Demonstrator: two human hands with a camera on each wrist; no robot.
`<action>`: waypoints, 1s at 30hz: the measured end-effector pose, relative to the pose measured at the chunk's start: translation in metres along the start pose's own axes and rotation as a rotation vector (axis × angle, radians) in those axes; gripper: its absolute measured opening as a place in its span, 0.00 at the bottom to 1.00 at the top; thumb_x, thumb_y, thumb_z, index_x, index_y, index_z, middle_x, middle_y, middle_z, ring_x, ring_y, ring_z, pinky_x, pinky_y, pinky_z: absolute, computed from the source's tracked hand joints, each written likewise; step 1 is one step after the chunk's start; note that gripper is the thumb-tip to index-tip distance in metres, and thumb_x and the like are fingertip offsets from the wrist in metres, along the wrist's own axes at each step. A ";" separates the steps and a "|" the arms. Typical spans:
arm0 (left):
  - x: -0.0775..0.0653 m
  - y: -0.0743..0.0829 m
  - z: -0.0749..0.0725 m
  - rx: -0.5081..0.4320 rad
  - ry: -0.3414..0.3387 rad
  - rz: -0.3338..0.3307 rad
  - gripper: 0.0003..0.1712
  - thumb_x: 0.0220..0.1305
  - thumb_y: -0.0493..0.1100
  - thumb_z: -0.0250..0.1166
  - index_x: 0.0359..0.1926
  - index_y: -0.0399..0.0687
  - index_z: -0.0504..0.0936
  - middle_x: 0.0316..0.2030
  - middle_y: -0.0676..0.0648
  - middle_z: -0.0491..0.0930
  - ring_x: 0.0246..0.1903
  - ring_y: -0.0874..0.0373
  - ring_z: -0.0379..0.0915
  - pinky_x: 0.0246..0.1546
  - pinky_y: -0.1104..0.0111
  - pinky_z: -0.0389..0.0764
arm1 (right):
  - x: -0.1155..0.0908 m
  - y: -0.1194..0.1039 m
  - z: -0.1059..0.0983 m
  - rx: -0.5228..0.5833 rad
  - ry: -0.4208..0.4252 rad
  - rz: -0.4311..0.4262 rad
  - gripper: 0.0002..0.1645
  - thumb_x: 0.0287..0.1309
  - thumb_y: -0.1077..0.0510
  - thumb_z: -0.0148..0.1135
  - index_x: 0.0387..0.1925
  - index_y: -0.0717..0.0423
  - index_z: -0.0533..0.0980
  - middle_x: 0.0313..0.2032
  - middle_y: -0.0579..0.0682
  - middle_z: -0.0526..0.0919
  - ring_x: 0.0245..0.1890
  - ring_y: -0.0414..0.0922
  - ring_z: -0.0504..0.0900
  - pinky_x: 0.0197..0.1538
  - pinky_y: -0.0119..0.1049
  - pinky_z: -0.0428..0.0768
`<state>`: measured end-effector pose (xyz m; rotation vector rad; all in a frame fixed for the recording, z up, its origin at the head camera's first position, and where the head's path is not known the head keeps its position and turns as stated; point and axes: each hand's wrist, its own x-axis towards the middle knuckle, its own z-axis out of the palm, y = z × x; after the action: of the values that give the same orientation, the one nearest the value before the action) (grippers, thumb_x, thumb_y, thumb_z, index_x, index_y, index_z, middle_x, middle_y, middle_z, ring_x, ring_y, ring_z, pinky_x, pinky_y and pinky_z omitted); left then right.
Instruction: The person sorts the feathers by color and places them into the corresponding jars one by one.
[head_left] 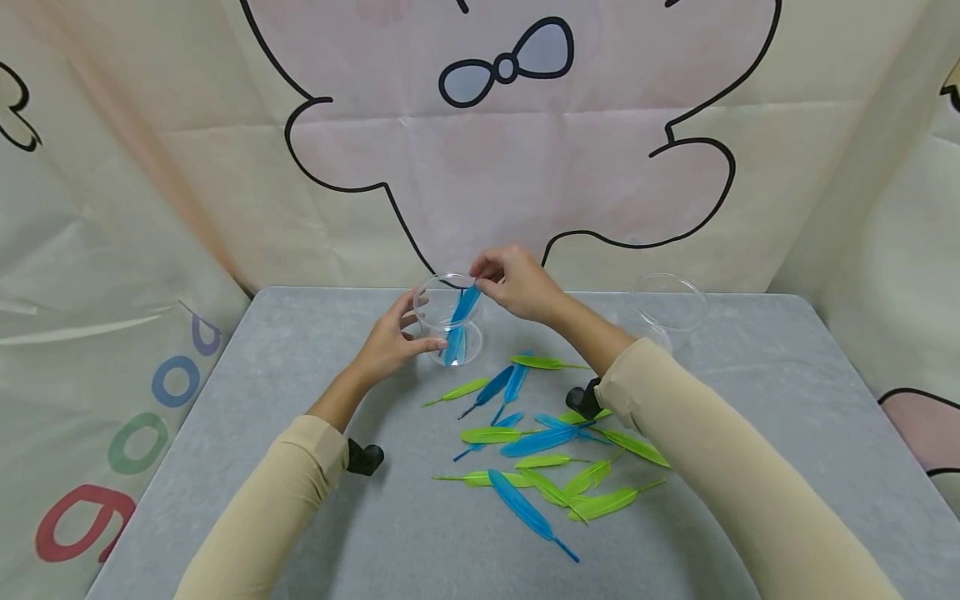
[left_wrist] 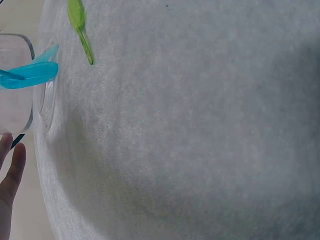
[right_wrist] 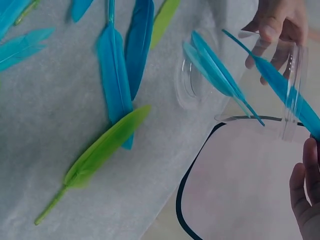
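Note:
My left hand [head_left: 393,337] holds a clear plastic cup [head_left: 437,323], thumb on the near side and fingers round the far side. The cup stands near the table's back edge. Above its rim, my right hand [head_left: 517,285] pinches a blue feather [head_left: 467,302] by its upper end; the feather's lower part reaches down inside the cup. Other blue feathers [right_wrist: 212,67] are in the cup, seen through its wall in the right wrist view. At the left wrist view's edge, fingertips [left_wrist: 17,160] show beside the cup.
Several green feathers [head_left: 491,435] and blue feathers [head_left: 525,504] lie scattered over the middle of the grey table [head_left: 300,367]. A second clear cup [head_left: 670,302] stands at the back right, partly hidden by my right forearm. A printed cloth [head_left: 360,242] hangs behind.

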<state>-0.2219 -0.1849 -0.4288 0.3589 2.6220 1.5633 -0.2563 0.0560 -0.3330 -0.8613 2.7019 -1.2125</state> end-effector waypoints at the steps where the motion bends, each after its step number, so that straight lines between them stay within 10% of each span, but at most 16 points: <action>1: 0.000 0.000 0.000 0.000 -0.001 0.001 0.53 0.58 0.49 0.75 0.77 0.54 0.54 0.71 0.41 0.63 0.67 0.37 0.63 0.61 0.44 0.71 | 0.000 0.000 0.001 0.001 -0.007 0.001 0.08 0.66 0.66 0.61 0.45 0.62 0.81 0.41 0.55 0.85 0.42 0.49 0.81 0.51 0.39 0.81; 18: 0.001 0.001 0.000 0.007 0.004 -0.019 0.53 0.58 0.48 0.75 0.77 0.50 0.54 0.72 0.41 0.63 0.67 0.38 0.63 0.61 0.46 0.72 | -0.014 0.011 -0.009 -0.026 -0.047 -0.097 0.10 0.64 0.66 0.64 0.46 0.64 0.81 0.41 0.55 0.84 0.41 0.48 0.81 0.49 0.42 0.81; 30: 0.003 0.001 -0.002 0.033 -0.002 -0.021 0.53 0.57 0.49 0.76 0.76 0.49 0.54 0.71 0.41 0.63 0.67 0.38 0.64 0.60 0.46 0.73 | -0.062 0.034 -0.030 -0.042 -0.195 -0.079 0.09 0.63 0.65 0.64 0.45 0.60 0.81 0.37 0.48 0.84 0.37 0.44 0.82 0.43 0.42 0.83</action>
<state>-0.2250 -0.1857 -0.4267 0.3334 2.6438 1.5143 -0.2283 0.1260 -0.3461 -1.0425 2.5686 -1.0289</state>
